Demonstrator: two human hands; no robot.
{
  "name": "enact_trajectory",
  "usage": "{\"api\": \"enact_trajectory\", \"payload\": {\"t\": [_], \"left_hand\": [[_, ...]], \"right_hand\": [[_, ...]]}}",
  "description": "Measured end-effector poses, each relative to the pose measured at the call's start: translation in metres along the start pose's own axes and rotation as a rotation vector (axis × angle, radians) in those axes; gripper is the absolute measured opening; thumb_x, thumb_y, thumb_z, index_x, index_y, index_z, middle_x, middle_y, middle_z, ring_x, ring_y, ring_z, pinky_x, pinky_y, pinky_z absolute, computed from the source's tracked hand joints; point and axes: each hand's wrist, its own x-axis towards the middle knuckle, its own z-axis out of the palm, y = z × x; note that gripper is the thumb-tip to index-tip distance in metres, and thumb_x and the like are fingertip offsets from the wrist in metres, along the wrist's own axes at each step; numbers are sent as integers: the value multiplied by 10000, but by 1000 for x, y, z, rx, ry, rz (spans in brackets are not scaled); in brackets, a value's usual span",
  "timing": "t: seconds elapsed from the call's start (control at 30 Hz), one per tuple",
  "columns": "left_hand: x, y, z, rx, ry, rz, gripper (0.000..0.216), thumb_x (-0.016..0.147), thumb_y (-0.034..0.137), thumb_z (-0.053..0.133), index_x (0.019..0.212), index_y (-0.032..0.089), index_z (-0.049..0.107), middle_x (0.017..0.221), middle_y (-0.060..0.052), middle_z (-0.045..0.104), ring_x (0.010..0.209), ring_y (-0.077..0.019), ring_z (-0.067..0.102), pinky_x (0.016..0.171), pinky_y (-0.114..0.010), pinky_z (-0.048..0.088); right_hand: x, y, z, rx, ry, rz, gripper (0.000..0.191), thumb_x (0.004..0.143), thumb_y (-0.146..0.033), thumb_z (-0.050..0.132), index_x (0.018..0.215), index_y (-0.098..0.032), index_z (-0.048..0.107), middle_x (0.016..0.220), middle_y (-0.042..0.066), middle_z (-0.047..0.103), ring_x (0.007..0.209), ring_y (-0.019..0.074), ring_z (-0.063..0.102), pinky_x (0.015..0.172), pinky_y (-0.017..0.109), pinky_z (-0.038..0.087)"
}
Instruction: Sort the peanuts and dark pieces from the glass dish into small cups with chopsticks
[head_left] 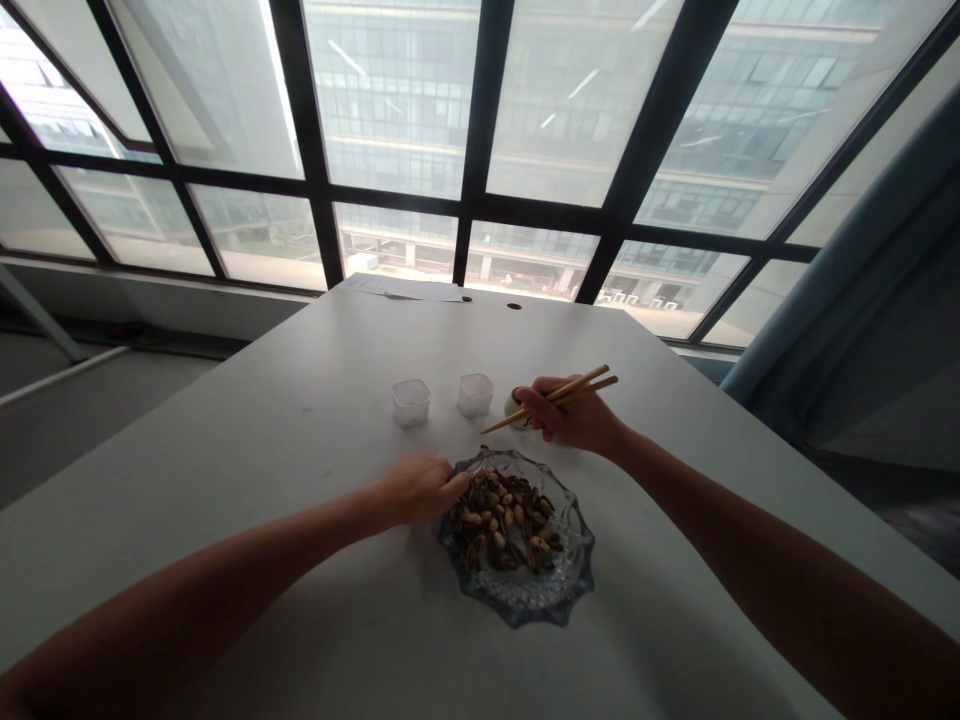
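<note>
A pair of wooden chopsticks (604, 382) is held in my right hand (574, 412), their tips pointing down and left above the far side of a scalloped glass bowl (574, 575). Nothing shows between the tips. My left hand (418, 487) is closed on the bowl's left rim, thumb on top. Inside the bowl lies a mix of dark, elongated seeds (474, 552) and pale, oval nuts in shells (519, 514). Partly hidden behind my right hand's fingers is a small, light round container (513, 407); I cannot tell whether they touch.
Two small, translucent plastic cups, a left one (411, 402) and a right one (475, 395), stand beyond the bowl on the white table (360, 620). Paper sheets (405, 289) lie at the far edge, near the windows. A blue curtain (847, 260) hangs at right.
</note>
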Motion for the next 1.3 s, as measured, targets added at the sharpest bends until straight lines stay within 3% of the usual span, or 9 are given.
{"api": "enact_trajectory", "payload": {"t": [0.27,0.6,0.83,1.1,1.3], "left_hand": [[-6,5,-2,3,-22,4,593,973,480,253,750,156,697,798,-141,711,770,-265,665,701,-327,458],[-2,5,4,33,-10,25,547,979,448,284,830,132,705,853,-149,714,820,-265,669,730,-323,462],[-4,8,1,29,-16,3,560,987,443,288,788,135,712,801,-135,710,766,-244,665,699,-310,451],[-3,7,2,48,-7,30,524,991,424,302,819,141,708,822,-127,708,788,-247,661,719,-313,455],[-1,4,6,86,13,46,547,995,433,277,837,138,709,820,-128,707,771,-245,650,670,-303,435]], "right_hand": [[-1,-1,-1,40,12,18,574,893,-701,493,675,-177,580,534,26,629,382,104,549,371,215,414],[2,10,2,-60,-100,-10,536,924,-646,492,681,-175,574,542,18,632,400,100,566,391,198,413],[4,1,4,-116,-142,-69,536,948,-621,447,660,-181,549,520,6,601,376,94,545,374,197,380],[1,-1,7,-143,-1,-44,564,933,-649,455,636,-180,555,505,22,602,388,96,517,376,204,352],[0,-3,12,-84,-33,-8,568,916,-684,447,654,-188,535,513,20,598,371,104,524,361,211,359]]}}
